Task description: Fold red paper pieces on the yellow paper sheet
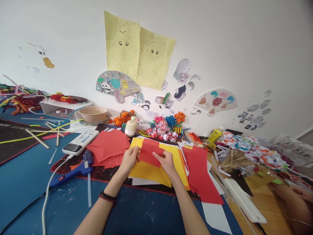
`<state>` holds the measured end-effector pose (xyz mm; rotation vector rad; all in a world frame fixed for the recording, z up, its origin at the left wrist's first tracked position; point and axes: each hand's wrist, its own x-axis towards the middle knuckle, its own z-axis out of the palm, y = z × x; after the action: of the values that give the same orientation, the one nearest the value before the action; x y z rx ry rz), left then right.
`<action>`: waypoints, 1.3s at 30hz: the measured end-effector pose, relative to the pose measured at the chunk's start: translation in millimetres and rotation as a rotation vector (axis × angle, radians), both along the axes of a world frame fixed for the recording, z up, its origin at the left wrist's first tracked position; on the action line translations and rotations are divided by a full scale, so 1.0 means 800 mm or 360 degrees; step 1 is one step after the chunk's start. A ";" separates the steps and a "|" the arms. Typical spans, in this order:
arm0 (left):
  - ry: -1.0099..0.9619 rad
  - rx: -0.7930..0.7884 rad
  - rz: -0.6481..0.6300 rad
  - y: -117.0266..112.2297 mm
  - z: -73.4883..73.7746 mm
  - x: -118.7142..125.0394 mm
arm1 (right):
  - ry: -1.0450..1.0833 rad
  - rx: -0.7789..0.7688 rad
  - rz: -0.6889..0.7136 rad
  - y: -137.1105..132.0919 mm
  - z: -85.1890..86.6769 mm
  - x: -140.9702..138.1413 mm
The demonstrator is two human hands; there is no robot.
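Note:
Between my two hands is a small red paper sheet (149, 153), held up over a stack of yellow paper (146, 174). My left hand (130, 158) pinches its left edge, with the fingertips partly behind it. At its right side my right hand (166, 161) grips the sheet, thumb lying on the front. A pile of red paper pieces (110, 147) lies to the left of my left hand. Larger red sheets (202, 176) rest to the right of the yellow stack. A cream glue bottle (131, 126) stands just behind the papers.
A blue glue gun (83, 168) and a white power strip (80, 142) with cables lie at left. Behind them stands a beige bowl (93, 114). Paper flowers (161, 124) line the wall. At right are wooden sticks (234, 160), a white power strip (244, 199) and another person's arm (290, 202).

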<state>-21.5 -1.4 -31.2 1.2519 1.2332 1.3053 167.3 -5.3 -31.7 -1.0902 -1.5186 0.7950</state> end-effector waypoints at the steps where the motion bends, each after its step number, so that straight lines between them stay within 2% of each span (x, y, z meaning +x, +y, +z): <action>1: -0.0039 0.0004 -0.0032 -0.002 0.004 0.002 | 0.0017 -0.0040 -0.0036 0.001 -0.001 0.001; 6: 0.0077 0.0178 -0.0263 -0.006 0.006 0.006 | 0.0215 -0.0260 -0.0020 0.006 -0.006 0.005; 8: 0.0150 0.0311 -0.0228 -0.006 0.002 0.005 | 0.0374 -0.0379 0.0042 0.006 -0.006 0.004; 12: 0.0428 0.0621 0.0012 -0.009 0.000 0.003 | 0.0500 -0.0505 0.0200 0.001 -0.003 0.001; 13: 0.0523 0.0686 0.0000 -0.011 0.003 0.003 | 0.0487 -0.0517 0.0214 0.000 -0.003 0.001; 15: 0.0685 0.0759 -0.0159 -0.017 0.010 0.004 | 0.0460 -0.0519 0.0207 -0.002 -0.002 0.000; 17: 0.0759 0.0756 -0.0353 -0.022 0.016 0.006 | 0.0458 -0.0502 0.0189 -0.003 -0.001 -0.001; 19: 0.0770 0.0736 -0.0443 -0.026 0.019 0.007 | 0.0508 -0.0501 0.0211 -0.004 0.001 -0.001; 26: 0.0844 0.0626 -0.0259 -0.023 0.016 0.004 | 0.0486 -0.0612 0.0545 -0.012 0.009 0.001; 32: 0.0886 0.0639 -0.0295 -0.022 0.013 0.006 | 0.0499 -0.0622 0.0493 -0.015 0.008 0.001; 34: 0.0987 0.0696 -0.0196 -0.022 0.012 0.008 | 0.0503 -0.0597 0.0486 -0.016 0.010 0.001; 39: 0.1433 0.0957 0.0416 -0.027 0.013 0.009 | 0.0479 -0.0550 0.0417 -0.017 0.013 0.000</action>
<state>-14.6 -23.3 -20.6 2.3357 1.7124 1.3901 167.5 -18.8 -21.7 -0.9714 -1.3095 1.3789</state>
